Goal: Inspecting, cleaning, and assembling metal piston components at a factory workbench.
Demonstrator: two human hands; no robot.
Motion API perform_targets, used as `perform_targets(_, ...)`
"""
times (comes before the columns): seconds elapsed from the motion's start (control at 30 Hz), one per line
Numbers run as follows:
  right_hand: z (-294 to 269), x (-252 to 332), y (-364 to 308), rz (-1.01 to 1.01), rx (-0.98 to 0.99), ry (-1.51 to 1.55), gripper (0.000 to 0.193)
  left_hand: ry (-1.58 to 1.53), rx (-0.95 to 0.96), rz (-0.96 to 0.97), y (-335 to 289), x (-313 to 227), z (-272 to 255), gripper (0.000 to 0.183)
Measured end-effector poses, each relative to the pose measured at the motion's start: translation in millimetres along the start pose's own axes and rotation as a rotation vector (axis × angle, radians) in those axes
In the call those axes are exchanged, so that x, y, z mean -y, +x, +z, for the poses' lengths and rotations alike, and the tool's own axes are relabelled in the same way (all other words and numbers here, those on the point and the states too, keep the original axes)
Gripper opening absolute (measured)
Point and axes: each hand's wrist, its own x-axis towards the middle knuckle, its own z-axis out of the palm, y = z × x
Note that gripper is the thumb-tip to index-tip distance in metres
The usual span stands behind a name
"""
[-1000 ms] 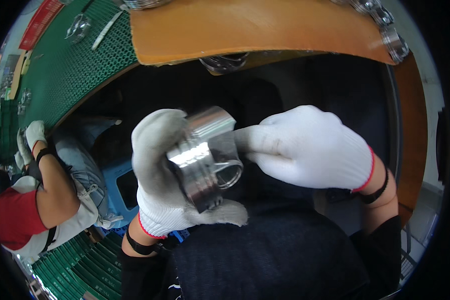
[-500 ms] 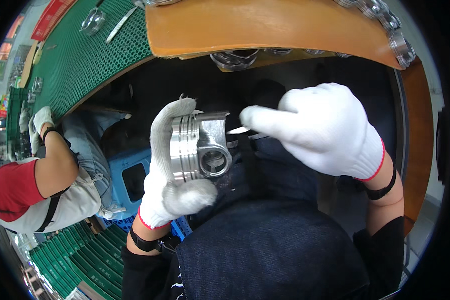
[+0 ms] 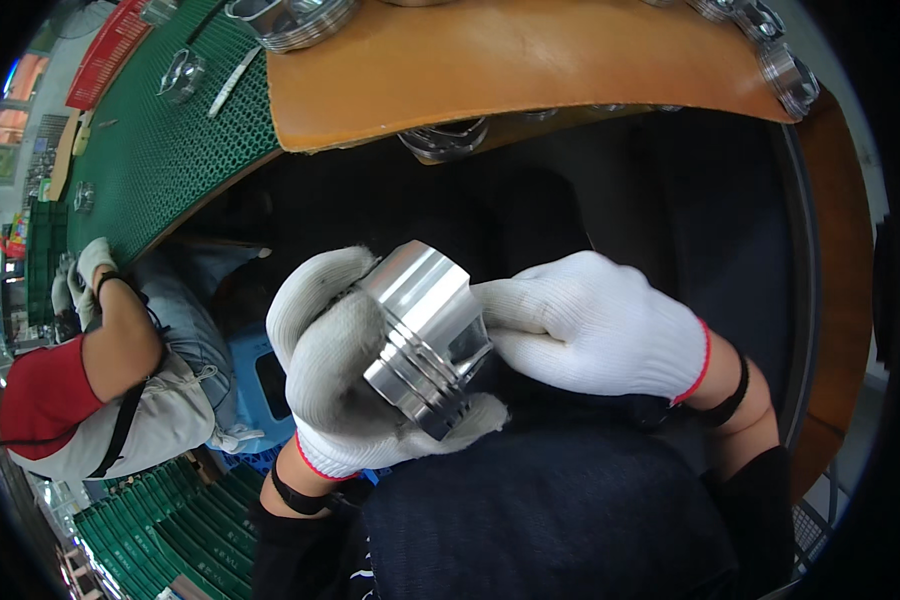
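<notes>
A shiny metal piston [image 3: 425,295] is held in my gloved left hand [image 3: 330,360] above my lap. It lies tilted, its ring grooves toward my lower left and its smooth skirt toward the upper side. My left fingers wrap its left side and the thumb passes under its lower end. The white-gloved right hand [image 3: 595,325] is closed in a pinch at the piston's right side, fingertips against or just behind its edge. A thin, pale, pointed tool showed in that hand a moment ago; the piston and fingers hide it now.
Ahead is a tan board [image 3: 530,60] with pistons along its edges, one [image 3: 790,80] at the right corner. A green mesh mat [image 3: 170,150] at left carries a white-handled tool [image 3: 234,82]. A co-worker [image 3: 80,390] sits at left, near stacked green trays [image 3: 180,530].
My left hand has turned the piston from grooves upright to a slant and lowered it slightly. My right hand has come down and left to the piston, and its tool tip has gone from sight.
</notes>
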Motion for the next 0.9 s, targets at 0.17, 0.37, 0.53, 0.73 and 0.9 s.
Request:
perform_targets(0.17, 0.6, 7.1, 12.5, 0.058, -0.078, 0.005, 0.028, -0.120, -0.307, 0.061, -10.1, 17.1, 7.9, 0.090)
perform_targets(0.37, -29.1, -22.4, -32.7, 0.404, -0.334, 0.306, 0.035, -1.352, -0.706, -0.775, 5.1, 73.9, -42.3, 0.054)
perform_targets(0.53, -20.1, -28.0, -48.9, 0.181, -0.317, 0.150, 0.034, -0.874, -0.865, -0.656, -108.8, 287.7, -131.9, 0.034)
perform_targets(0.73, -78.5, -51.2, -91.0, 0.084, -0.892, -0.299, 0.036, -0.185, -0.851, -0.904, -102.6, 354.9, -112.6, 0.039)
perform_targets(0.9, -162.4, -82.6, -144.3, 0.568, -1.175, -0.545, 0.052, -0.201, -0.798, -0.831, -54.9, 221.5, -44.9, 0.047)
